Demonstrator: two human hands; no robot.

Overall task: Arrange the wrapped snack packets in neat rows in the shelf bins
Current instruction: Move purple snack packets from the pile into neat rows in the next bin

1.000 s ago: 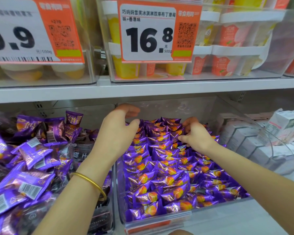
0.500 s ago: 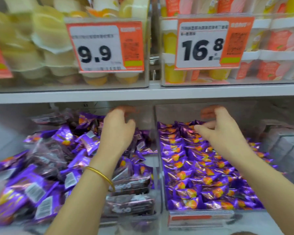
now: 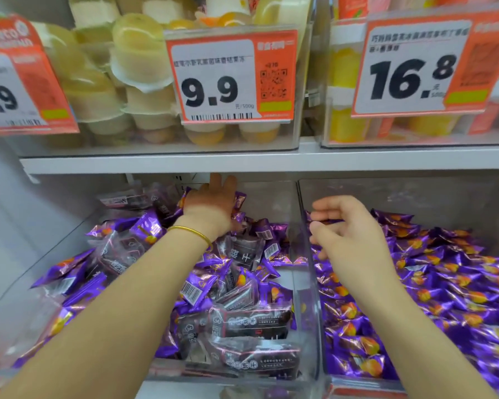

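Purple snack packets (image 3: 432,286) with an orange picture lie in neat rows in the right clear bin (image 3: 386,194). The left clear bin (image 3: 307,283) holds a jumbled heap of purple packets (image 3: 196,289) mixed with dark see-through packets (image 3: 251,321). My left hand (image 3: 213,203), a gold bangle on its wrist, reaches deep to the back of the left bin, its fingers stretched out over the packets there. My right hand (image 3: 349,228) hovers above the wall between the two bins, its fingers loosely curled and holding nothing.
A white shelf board (image 3: 271,161) runs low above both bins. On it stand clear boxes of jelly cups (image 3: 139,82) with orange price tags reading 9.9 (image 3: 231,79) and 16.8 (image 3: 415,64). A grey side wall (image 3: 26,226) closes the left.
The view has swung left. My left hand has gone deeper into the back of the left bin. My right hand has lifted off the neat rows and moved left over the divider.
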